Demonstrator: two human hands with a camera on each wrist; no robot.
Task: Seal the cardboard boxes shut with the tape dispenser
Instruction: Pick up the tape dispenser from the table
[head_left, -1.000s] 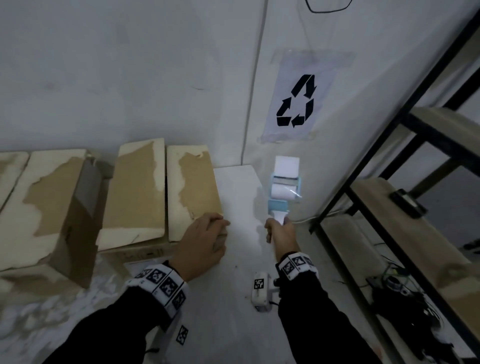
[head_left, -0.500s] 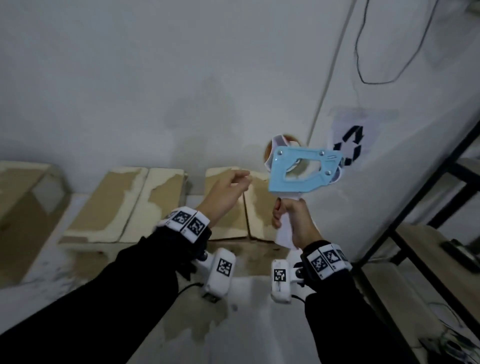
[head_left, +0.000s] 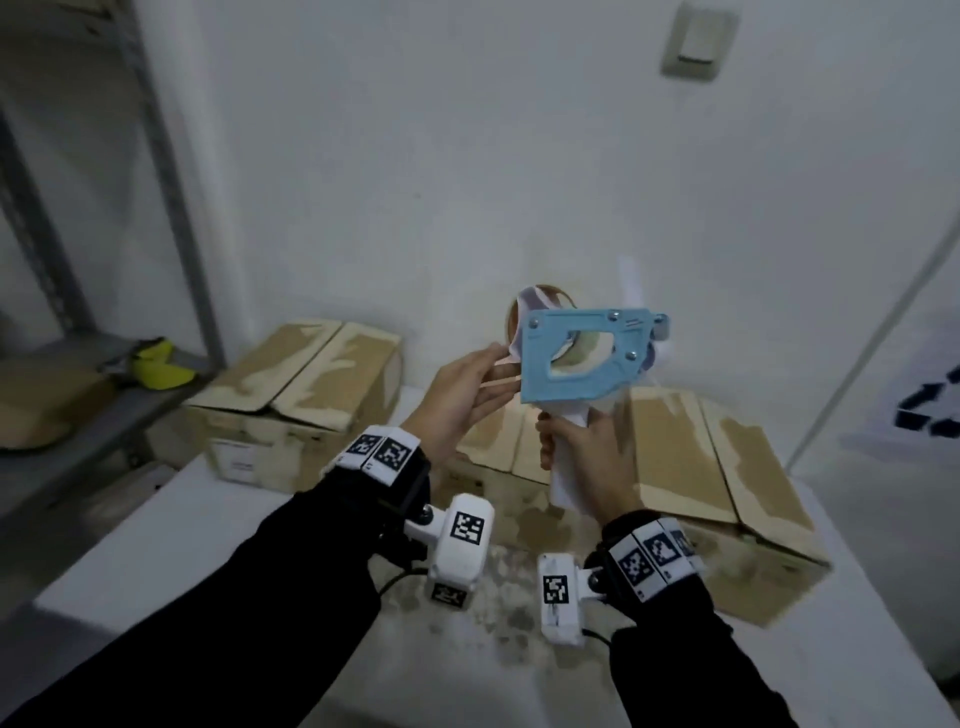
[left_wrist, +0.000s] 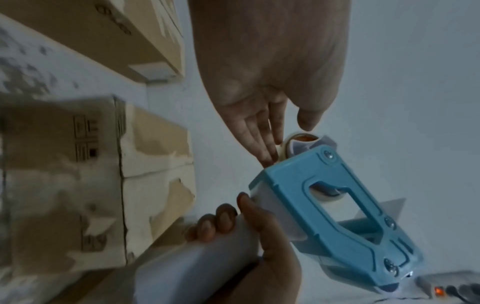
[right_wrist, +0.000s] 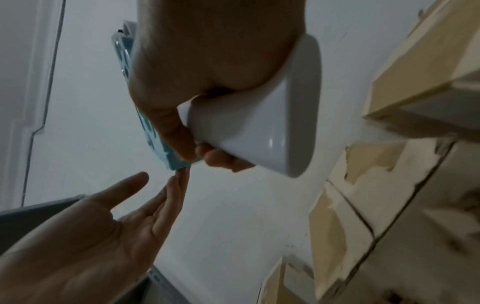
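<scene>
My right hand (head_left: 582, 457) grips the white handle (right_wrist: 257, 131) of a blue tape dispenser (head_left: 582, 358), held up in the air above the table. My left hand (head_left: 467, 389) reaches toward the dispenser's rear, fingers straight, fingertips (left_wrist: 267, 156) touching beside the tape roll (left_wrist: 301, 142). In the right wrist view the left palm (right_wrist: 85, 242) is open. Behind the hands, cardboard boxes with torn, peeled flaps sit on the white table (head_left: 156, 571): one at left (head_left: 301, 395), one at right (head_left: 711, 483).
A grey metal shelf (head_left: 88, 415) stands at left with a yellow object (head_left: 156, 364) on it. A white wall is close behind the boxes, with a switch plate (head_left: 698, 44) high up. A recycling sign (head_left: 930, 405) is on the right wall.
The view swung left and the dispenser stayed raised in my right hand. My left hand, earlier on a box flap, then loosely curled, now reaches with straight fingers to the dispenser's tape roll.
</scene>
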